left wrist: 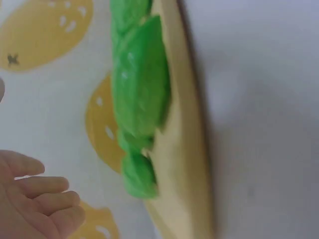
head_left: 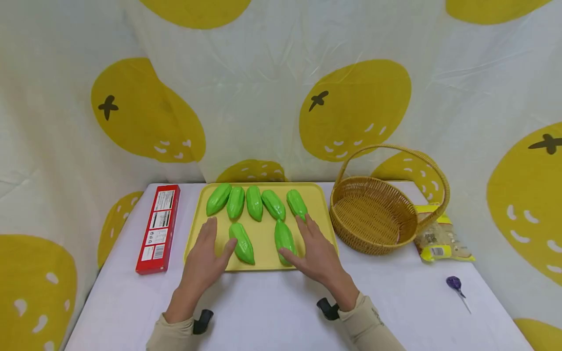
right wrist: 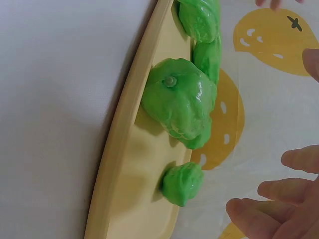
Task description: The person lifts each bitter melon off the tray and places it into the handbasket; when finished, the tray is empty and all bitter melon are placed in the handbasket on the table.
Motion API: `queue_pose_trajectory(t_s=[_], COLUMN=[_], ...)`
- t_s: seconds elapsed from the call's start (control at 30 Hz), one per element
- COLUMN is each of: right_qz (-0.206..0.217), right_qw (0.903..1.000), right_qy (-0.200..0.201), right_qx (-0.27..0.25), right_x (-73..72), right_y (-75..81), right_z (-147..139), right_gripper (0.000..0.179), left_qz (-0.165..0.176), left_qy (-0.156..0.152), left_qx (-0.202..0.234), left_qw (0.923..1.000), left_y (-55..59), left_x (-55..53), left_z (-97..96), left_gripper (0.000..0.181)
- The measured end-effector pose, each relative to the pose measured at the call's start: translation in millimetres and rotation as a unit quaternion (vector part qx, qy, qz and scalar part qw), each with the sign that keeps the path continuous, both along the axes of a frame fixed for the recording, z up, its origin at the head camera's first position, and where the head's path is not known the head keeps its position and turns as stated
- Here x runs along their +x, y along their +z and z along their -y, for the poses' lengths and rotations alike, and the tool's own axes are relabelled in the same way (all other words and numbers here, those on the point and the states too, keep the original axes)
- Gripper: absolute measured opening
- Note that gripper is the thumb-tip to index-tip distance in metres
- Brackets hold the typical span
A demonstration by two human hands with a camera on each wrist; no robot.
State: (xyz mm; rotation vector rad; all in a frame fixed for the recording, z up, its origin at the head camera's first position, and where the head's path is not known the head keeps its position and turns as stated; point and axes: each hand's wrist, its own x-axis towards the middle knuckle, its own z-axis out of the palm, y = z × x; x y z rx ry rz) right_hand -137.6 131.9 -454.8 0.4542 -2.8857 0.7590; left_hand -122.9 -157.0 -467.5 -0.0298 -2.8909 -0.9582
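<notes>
Several glossy green, ridged, elongated model fruits lie on a yellow tray [head_left: 268, 243]. Five lie along its back half; one front fruit [head_left: 242, 243] is at centre left and another [head_left: 285, 242] at centre right. My left hand [head_left: 205, 258] hovers over the tray's front left corner, fingers extended and thumb apart, holding nothing. Over the front right part, my right hand [head_left: 317, 253] is spread the same way, its thumb overlapping the right front fruit in the head view; contact cannot be told. Both wrist views show the fruits from the side, beside extended fingers [left wrist: 45, 186].
Left of the tray lies a long red box [head_left: 159, 229]. A wicker basket [head_left: 373, 214] with a tall handle stands at the right. Beyond it is a yellow-and-clear food packet [head_left: 439, 239], with a purple lollipop [head_left: 454, 283] nearer. A fruit-printed curtain [head_left: 263, 97] hangs behind.
</notes>
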Motion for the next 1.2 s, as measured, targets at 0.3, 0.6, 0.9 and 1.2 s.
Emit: queue_pose_trajectory(t_s=[0.3,0.6,0.9,1.2], right_qz=[0.042,0.079,0.108,0.105], right_qw=[0.9986,0.9953,0.9906,0.9915], right_qy=[-0.003,0.005,0.014,0.015], right_qx=[-0.033,-0.056,-0.083,-0.076], right_x=[-5.2,-11.4,-16.0,-21.1], right_y=[-10.2,-25.4,-41.3,-49.1], right_z=[2.4,8.3,18.7,28.5], right_gripper=[0.091,0.088,0.086,0.087], left_qz=[0.085,0.055,0.072,0.069], left_qy=[0.106,0.169,0.17,0.158], left_qx=[0.103,0.207,0.204,0.178], left_qw=[0.9854,0.9621,0.9615,0.9687], left_y=[-23.2,-35.9,-44.2,-51.4], left_x=[9.7,11.6,7.8,9.5], left_z=[36.1,51.4,52.9,55.4], left_gripper=[0.083,0.06,0.057,0.057])
